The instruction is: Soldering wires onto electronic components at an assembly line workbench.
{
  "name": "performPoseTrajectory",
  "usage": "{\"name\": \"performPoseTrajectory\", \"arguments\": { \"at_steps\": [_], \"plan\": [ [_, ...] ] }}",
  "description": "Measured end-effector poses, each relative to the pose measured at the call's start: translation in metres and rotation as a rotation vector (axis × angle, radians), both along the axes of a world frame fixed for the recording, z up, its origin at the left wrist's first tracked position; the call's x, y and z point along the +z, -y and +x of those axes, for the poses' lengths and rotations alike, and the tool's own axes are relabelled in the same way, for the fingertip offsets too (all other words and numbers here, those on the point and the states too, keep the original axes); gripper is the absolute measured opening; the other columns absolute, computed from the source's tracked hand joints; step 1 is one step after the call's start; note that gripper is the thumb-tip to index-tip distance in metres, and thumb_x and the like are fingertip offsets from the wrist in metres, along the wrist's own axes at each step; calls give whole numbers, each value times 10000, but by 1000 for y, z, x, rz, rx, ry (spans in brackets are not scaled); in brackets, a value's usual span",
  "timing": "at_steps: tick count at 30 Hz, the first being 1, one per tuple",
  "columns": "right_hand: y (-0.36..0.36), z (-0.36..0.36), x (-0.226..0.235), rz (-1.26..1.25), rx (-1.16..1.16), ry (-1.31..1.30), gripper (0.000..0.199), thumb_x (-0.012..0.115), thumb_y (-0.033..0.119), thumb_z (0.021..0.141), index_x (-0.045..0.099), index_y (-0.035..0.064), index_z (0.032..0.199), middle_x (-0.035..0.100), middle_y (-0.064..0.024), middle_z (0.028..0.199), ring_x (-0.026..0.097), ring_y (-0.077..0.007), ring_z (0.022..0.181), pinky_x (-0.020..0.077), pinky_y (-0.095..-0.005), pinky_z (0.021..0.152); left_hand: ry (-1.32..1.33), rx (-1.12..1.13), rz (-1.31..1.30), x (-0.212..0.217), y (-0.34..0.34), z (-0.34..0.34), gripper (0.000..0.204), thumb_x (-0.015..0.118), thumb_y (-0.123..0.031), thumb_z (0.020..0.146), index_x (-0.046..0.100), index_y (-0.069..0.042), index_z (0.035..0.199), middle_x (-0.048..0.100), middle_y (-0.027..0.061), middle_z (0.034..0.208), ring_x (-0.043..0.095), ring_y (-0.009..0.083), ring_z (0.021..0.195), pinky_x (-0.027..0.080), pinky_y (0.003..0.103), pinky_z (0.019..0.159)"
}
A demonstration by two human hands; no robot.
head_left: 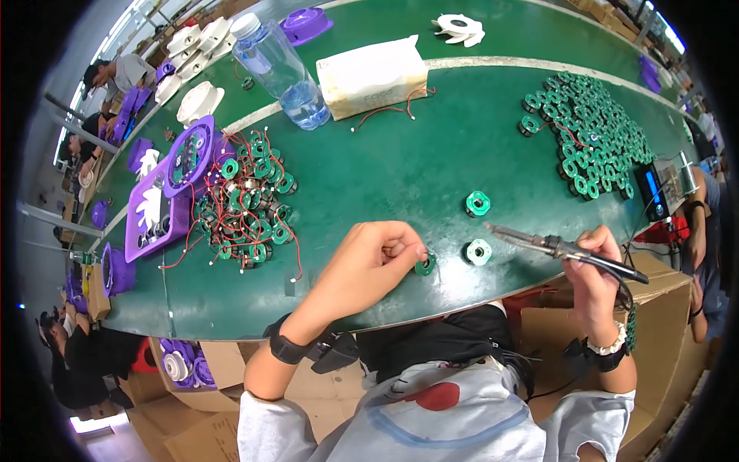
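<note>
My left hand [377, 258] is closed in a pinch on a small motor coil with a green ring board [425, 265], just above or on the green table. Held in my right hand [591, 266] is a soldering iron [554, 246], its tip pointing left toward two more coils. One of these green-topped coils [477, 203] stands farther back, the other coil [478, 252] nearer the table edge. To the left lies a heap of coils with red wires attached [250, 200]. Many tightly grouped coils [593, 138] cover the far right.
A clear water bottle [289, 85] and a white paper pack [373, 77] stand at the back. A purple basket [158, 219] and purple fan housings [188, 154] sit left. A soldering station with a blue display [654, 189] is at right. Cardboard boxes [654, 331] stand below the table; other people work at both sides.
</note>
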State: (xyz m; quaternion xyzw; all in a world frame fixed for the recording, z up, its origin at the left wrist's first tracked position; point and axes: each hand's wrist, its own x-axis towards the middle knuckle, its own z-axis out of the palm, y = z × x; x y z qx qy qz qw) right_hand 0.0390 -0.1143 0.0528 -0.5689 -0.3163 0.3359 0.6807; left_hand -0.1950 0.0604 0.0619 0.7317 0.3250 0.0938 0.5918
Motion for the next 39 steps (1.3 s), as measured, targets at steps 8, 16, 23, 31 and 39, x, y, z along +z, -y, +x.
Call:
{"name": "performPoseTrajectory", "arguments": {
  "at_steps": [8, 16, 23, 31, 39],
  "plan": [
    [6, 14, 5, 60, -33, -44, 199, 584, -8, 734, 428, 77, 824, 489, -1, 737, 473, -47, 613, 344, -152, 494, 218, 38, -78, -23, 7, 27, 87, 503, -56, 851, 542, 7, 806, 540, -28, 702, 447, 9, 606, 355, 158, 522],
    [-6, -4, -14, -21, 73, -39, 197, 601, -36, 726, 452, 50, 822, 551, -36, 743, 529, -83, 650, 418, -190, 614, 152, 58, -5, -46, 2, 18, 84, 491, -29, 840, 486, -7, 758, 494, -44, 664, 414, -5, 590, 323, 157, 507],
    [-12, -4, -26, -35, 99, 116, 198, 650, -33, 702, 484, 38, 783, 529, -24, 771, 509, -67, 717, 415, -200, 650, 121, 27, 124, -38, -2, 22, 98, 501, -7, 813, 491, -1, 716, 469, -47, 625, 377, -1, 563, 294, 168, 482],
    [-14, -5, -30, -54, 112, 163, 203, 658, -30, 702, 484, 37, 783, 527, -16, 762, 513, -63, 698, 415, -192, 635, 88, 30, 265, -30, 0, 24, 94, 523, -9, 777, 488, 13, 693, 444, -26, 541, 365, 20, 515, 287, 191, 463],
    [-15, -6, -28, -65, 117, 152, 206, 659, -27, 702, 479, 40, 777, 532, -18, 770, 511, -60, 707, 414, -192, 642, 72, 20, 285, -27, 0, 24, 94, 522, -18, 776, 499, 20, 693, 454, -11, 534, 373, 32, 509, 292, 203, 461]
  ]
}}
